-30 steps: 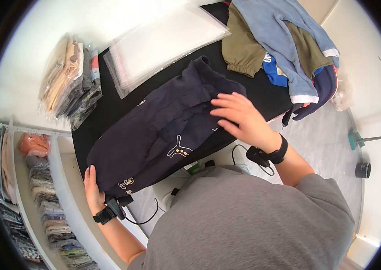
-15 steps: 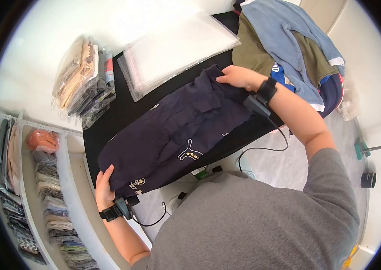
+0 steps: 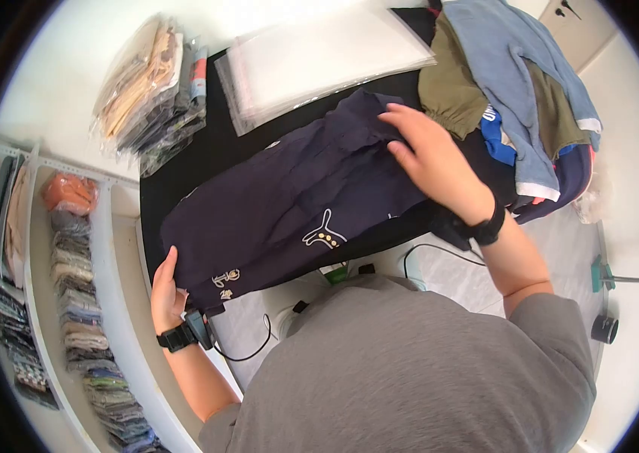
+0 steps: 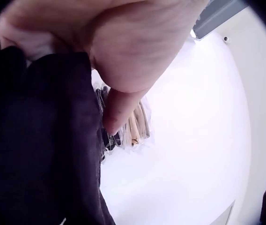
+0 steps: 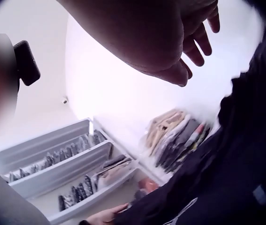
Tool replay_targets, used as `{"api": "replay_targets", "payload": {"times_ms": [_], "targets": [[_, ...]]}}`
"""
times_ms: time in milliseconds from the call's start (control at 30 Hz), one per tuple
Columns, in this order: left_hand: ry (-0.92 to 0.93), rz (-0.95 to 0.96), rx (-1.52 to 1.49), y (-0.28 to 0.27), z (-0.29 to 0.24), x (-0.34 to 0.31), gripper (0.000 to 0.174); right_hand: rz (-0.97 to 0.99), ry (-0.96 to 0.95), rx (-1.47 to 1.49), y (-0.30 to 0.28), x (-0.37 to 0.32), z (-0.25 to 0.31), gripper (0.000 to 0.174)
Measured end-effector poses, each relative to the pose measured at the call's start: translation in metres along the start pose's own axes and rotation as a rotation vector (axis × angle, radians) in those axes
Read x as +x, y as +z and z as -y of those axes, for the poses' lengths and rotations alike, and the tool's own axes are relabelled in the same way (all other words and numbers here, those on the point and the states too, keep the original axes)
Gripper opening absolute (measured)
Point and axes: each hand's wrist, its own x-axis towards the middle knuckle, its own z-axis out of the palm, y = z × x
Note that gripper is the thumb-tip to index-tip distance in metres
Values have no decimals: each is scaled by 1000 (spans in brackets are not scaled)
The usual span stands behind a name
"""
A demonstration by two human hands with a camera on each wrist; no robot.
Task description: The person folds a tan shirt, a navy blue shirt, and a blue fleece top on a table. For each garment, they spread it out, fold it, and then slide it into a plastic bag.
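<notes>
The dark garment (image 3: 282,185) lies lengthwise along the near side of the black-covered counter (image 3: 210,147), its white line motifs facing up and its surface creased towards the right end. The left hand (image 3: 166,298) is at the garment's left end, with one digit extended upward along the edge and the cloth running into the palm; it grips that edge. The left forearm rises from below, a black strap (image 3: 177,337) round the wrist.

The right hand (image 3: 442,167) is over the garment's right end, back of the hand up, fingers directed to the upper left and the thumb set apart. It is fairly wide and holds nothing; in the right wrist view the fingers are parted and away from the cloth. The right forearm slants up and to the left from a grey sleeve (image 3: 553,332).

Behind the garment lies a stack of clear bags (image 3: 327,57). Bagged clothes (image 3: 146,87) stand beyond the left end, and a blue-grey garment (image 3: 497,53) lies over an olive one (image 3: 449,84) at the right.
</notes>
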Motion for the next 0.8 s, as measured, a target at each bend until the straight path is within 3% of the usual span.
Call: {"api": "replay_targets", "payload": {"times_ms": [100,300,367,433,500,633,700,800], "targets": [[-20,35,29,-6,3,3,44,142,-70,-58,16,2,42,45],[24,31,127,0,3,0,43,403,61,-282,59,-26,33,63],[23,95,-164,-9,10,7,38,465,74,-288,55,-27,33,71],[-39,121,-331,-9,9,6,37,461,79,-285,52,-27,34,70],[48,161,-569,4,8,0,38,429,68,-332,47,-28,36,69],[157,257,-553,25,-4,-8,46,456,124,-469,36,-13,54,63],[182,276,-525,30,-6,-9,47,103,29,-210,45,1,66,55],[260,228,-473,53,-14,-18,47,71,-112,-59,72,7,79,51]]}}
